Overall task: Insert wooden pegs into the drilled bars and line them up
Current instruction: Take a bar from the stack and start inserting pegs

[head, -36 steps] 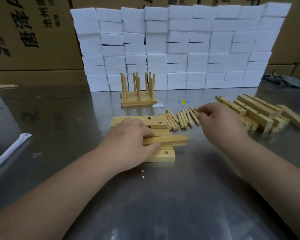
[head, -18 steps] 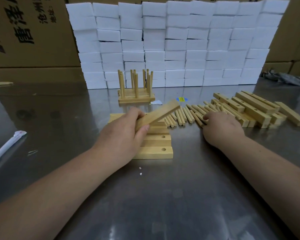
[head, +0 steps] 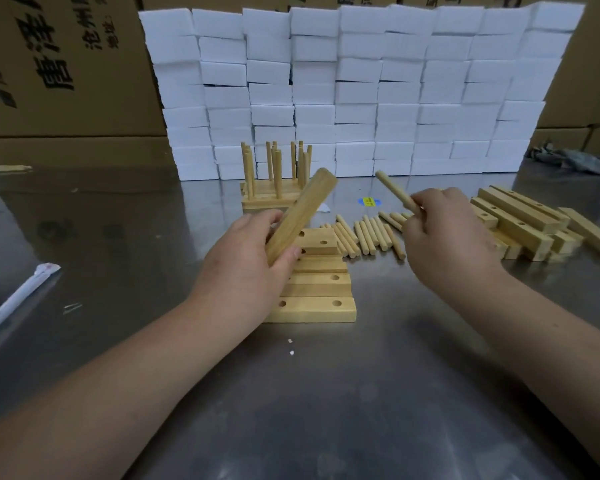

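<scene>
The counter (head: 326, 410) is bare metal, glossy enough to mirror the white blocks (head: 361, 98), though scuffed and smeared in patches. The bar (head: 302, 213) held tilted, the peg (head: 394, 190) held up, the loose pegs (head: 371, 235) and the drilled bars (head: 312, 310) lying flat are all pale wood, sanded smooth and matt. The blocks look like matt foam. Behind the blocks, the boxes (head: 66, 81) are dull brown cardboard with black print.

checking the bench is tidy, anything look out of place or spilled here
Only small things: white crumbs lie on the steel table just in front of the drilled bars, a white wrapped stick lies askew at the far left, and the spare bars at right are heaped unevenly.
</scene>
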